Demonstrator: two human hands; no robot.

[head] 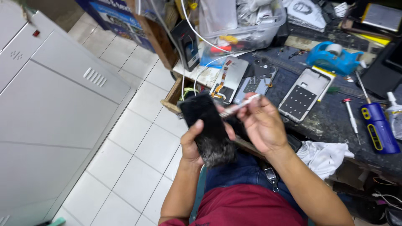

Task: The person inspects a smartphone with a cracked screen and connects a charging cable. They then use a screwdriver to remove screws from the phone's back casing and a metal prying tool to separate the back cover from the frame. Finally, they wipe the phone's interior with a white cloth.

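Holding the flat black glass phone screen panel (208,127) out over the white tiled floor (138,142), the left hand (190,144) had its grip clenched around the panel's lower edge, thumb on the face. That edge looked frosted or shattered, so a firm, even hold seemed wise, with fingers off the broken part. The right hand (261,125) pinched a slim white pen-like tool (240,105), its tip meeting the panel's right edge; light strokes along that rim looked safest. Leftward lay open room above the floor. Rightward, the cluttered dark counter (331,121) with its pale phone frame (305,94) crowded the elbow.
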